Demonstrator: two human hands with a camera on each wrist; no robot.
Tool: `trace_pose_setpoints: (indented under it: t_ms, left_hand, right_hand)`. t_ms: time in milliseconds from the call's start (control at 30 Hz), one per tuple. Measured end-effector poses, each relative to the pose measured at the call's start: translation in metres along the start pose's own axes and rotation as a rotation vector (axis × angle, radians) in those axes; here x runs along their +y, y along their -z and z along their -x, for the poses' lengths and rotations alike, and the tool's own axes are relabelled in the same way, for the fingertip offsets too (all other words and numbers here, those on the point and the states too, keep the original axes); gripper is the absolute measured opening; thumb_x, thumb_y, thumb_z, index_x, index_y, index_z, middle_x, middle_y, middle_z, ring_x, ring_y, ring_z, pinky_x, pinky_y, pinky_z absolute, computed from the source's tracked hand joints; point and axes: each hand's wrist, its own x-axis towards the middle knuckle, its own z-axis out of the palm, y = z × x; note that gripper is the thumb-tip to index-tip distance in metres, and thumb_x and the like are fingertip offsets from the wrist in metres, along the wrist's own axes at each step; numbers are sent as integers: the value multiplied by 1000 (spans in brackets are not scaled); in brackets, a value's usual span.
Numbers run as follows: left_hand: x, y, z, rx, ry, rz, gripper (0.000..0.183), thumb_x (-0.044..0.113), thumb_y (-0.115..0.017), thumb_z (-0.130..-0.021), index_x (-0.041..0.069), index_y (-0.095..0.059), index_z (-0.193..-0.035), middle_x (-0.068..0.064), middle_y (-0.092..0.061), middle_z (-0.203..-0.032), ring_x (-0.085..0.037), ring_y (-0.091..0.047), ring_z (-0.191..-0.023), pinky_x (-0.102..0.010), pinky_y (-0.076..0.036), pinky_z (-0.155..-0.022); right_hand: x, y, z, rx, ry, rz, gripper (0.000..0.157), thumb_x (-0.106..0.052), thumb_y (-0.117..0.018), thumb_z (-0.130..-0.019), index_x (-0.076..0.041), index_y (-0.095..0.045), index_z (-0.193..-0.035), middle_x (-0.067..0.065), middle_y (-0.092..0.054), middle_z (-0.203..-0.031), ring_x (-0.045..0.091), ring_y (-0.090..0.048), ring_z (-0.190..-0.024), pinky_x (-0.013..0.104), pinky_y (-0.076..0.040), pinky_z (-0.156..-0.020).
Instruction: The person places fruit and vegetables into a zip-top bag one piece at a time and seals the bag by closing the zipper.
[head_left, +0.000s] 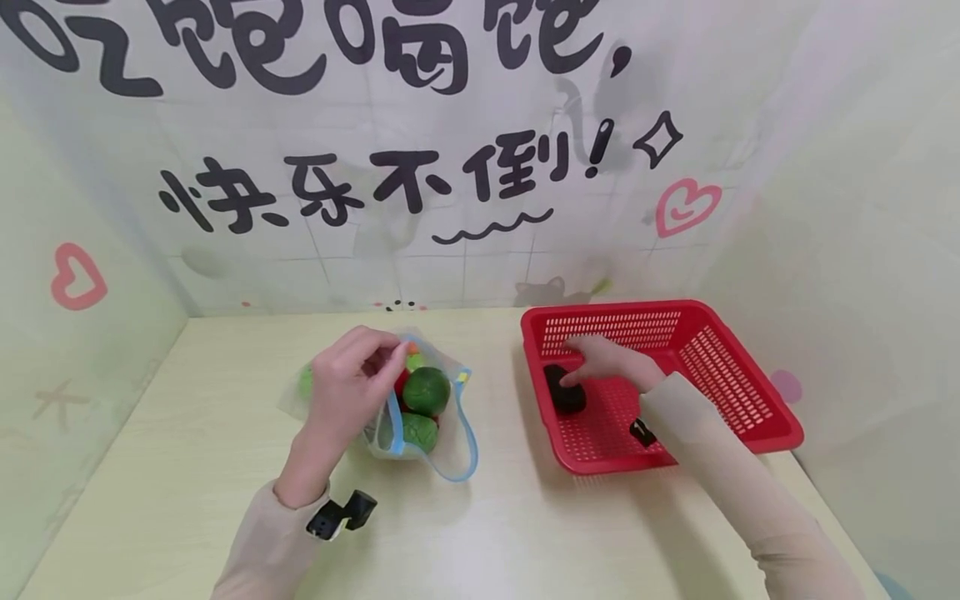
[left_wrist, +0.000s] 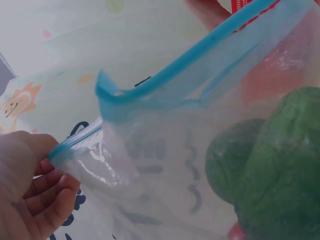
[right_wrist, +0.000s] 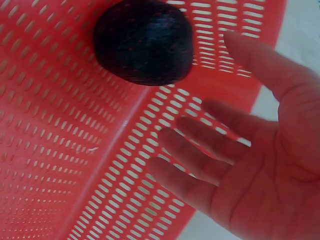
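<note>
My left hand (head_left: 348,383) pinches the blue-trimmed edge of a clear zip bag (left_wrist: 150,92), which lies with its mouth spread. Inside the bag are a dark green round vegetable (head_left: 426,391), a lighter green one (head_left: 419,432) and some red and orange produce, partly hidden by the hand. Over at the red plastic basket (head_left: 727,375), my right hand (head_left: 615,360) reaches in with fingers spread. A dark oval avocado (right_wrist: 142,42) lies against the basket's left side. In the right wrist view the fingers stand apart from the avocado, with an unfilled palm (right_wrist: 260,165).
A pale wooden table (head_left: 495,533) carries the bag on the left and the basket on the right. Behind them rises a white wall sheet (head_left: 405,275) with black lettering, and similar sheets close both sides. A small black camera (head_left: 341,515) sits on the left wrist.
</note>
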Motion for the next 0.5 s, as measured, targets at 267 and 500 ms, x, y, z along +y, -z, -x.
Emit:
trace_pose_setpoints:
  t_ms: [267, 500]
  left_hand:
    - [-1, 0, -1, 1, -3, 7, 14, -12, -71, -69, 0, -65, -74, -5, -58, -65, -11, -50, -51, -16, -44, -47]
    - [-1, 1, -1, -17, 7, -2, 13, -11, -72, -70, -1, -65, -74, -7, -59, -66, -11, -51, -52, -16, -45, -48]
  right_hand:
    - [5, -13, -17, -107, -9, -19, 63, -19, -79, -75, 0, -50, -127, 16, -57, -117, 26, -54, -102, 39, -51, -87]
    - [-3, -20, -24, -133, -116, 38, 49, -20, -79, -74, 0, -52, -111, 9, -58, -92, 21, -57, -81, 35, -54, -70]
